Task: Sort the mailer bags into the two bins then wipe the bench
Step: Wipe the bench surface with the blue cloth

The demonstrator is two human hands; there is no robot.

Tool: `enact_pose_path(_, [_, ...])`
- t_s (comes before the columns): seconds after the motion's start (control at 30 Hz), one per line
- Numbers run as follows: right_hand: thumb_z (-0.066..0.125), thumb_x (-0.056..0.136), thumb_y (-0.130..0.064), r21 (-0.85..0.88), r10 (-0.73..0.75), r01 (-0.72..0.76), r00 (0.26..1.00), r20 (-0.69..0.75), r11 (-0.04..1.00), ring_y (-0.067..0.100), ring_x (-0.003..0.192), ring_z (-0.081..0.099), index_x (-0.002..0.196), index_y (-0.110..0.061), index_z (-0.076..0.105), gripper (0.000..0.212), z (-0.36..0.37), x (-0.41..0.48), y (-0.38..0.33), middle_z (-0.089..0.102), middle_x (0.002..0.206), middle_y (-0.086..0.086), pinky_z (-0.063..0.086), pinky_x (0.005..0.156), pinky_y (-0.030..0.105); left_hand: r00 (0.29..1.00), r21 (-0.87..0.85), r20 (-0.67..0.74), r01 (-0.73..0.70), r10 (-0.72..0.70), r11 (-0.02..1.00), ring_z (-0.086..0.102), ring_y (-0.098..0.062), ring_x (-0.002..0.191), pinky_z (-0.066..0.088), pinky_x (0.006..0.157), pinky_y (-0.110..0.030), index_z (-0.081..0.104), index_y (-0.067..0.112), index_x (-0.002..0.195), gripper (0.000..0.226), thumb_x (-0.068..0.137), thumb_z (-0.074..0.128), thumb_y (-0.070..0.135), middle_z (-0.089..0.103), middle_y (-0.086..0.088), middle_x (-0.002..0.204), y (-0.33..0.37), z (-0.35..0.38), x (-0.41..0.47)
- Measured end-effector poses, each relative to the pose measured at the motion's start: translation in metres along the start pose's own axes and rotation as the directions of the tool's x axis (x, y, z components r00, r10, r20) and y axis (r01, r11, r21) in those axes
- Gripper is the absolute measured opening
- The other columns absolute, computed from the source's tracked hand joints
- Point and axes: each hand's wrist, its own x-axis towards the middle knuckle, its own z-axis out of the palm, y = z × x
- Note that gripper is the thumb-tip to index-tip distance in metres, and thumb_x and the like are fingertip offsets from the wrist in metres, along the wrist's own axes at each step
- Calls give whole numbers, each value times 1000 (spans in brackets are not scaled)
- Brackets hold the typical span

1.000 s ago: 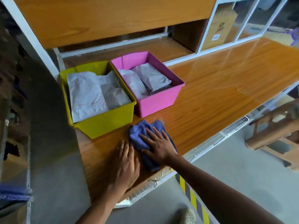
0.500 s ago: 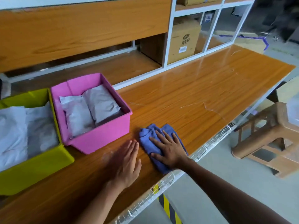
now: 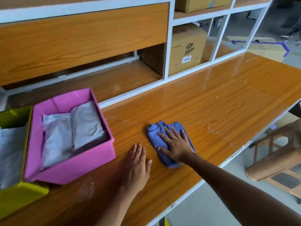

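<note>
My right hand point(image 3: 175, 143) presses flat on a crumpled blue cloth point(image 3: 157, 135) lying on the wooden bench point(image 3: 211, 111), fingers spread and straight. Just left of it, my left hand point(image 3: 138, 167) rests palm down on the bench top with straight fingers, holding nothing. A pink bin point(image 3: 70, 170) stands left of my hands with grey mailer bags point(image 3: 73, 132) inside. At the far left edge a yellow-green bin point(image 3: 19, 196) holds more grey mailer bags point(image 3: 9, 150).
White-framed shelving point(image 3: 167, 46) runs along the bench's back, with a cardboard box point(image 3: 187, 49) in one bay. A wooden stool point(image 3: 276, 159) stands on the floor past the bench's right front edge. Scratches mark the bench top to the right of the cloth.
Both hands and the cloth have slid right along the bench, away from the bins. My view has swung right, so the yellow-green bin now sits at the left edge.
</note>
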Motion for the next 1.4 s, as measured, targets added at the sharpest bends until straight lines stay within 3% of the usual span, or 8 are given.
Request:
enact_pose_path(0.17, [21,90,-70,88,430,-427,902,-25,900,34,149,-4,154,-36,9,74,-1,51,-15,1,164,5,-3,113,63,995,51,-18,99,-99,994,33,-31,140,31,112,-48,50,1,135,63,95,28,44,43,-17,147,5,3,45])
enact_pose_path(0.33, [11,83,-77,-12,-106,106,994,26,994,27,150,-5,152,-44,5,77,-9,96,2,4,164,1,-2,115,60,968,88,-91,240,-232,967,28,-32,143,24,114,-46,44,-1,139,72,92,31,52,34,-19,152,10,10,61])
enact_pose_path(0.5, [23,87,-73,69,113,-114,993,20,991,34,149,-5,153,-38,10,75,-7,175,-25,4,164,4,-5,111,65,956,118,-109,283,-271,952,33,-32,141,22,112,-45,45,-2,138,71,91,33,50,36,-19,150,12,17,78])
enact_pose_path(0.63, [29,92,-69,14,-304,304,949,85,953,26,150,2,151,-43,16,66,-14,209,-1,12,163,-1,3,114,64,970,67,-82,233,-227,970,38,-34,137,30,112,-49,51,-1,133,58,90,30,32,40,-22,147,18,30,135])
enact_pose_path(0.83, [21,89,-75,134,373,-370,928,3,919,29,150,-1,153,-40,13,73,-46,251,175,6,164,1,0,116,59,991,59,-34,135,-133,989,17,-26,147,16,118,-47,37,8,145,62,96,21,42,25,-15,156,45,52,200])
enact_pose_path(1.03, [17,85,-76,30,-74,73,997,21,997,26,150,3,151,-44,14,74,-38,168,190,12,163,0,2,117,58,995,-36,-37,95,-96,995,23,-28,145,17,117,-45,44,3,140,63,87,23,31,33,-16,152,91,71,243])
enact_pose_path(1.27, [22,89,-74,92,548,-542,834,-68,835,27,150,4,152,-40,15,72,-55,85,327,11,163,2,3,118,54,998,8,53,45,-46,999,23,-33,144,18,117,-48,44,4,140,66,92,21,44,32,-20,152,174,92,259])
enact_pose_path(1.4, [23,88,-75,18,110,-109,994,-20,994,25,150,2,152,-43,14,72,-46,29,333,12,163,2,1,119,53,996,8,88,-31,30,999,33,-36,140,30,111,-52,53,4,134,59,92,30,40,39,-21,148,235,115,277])
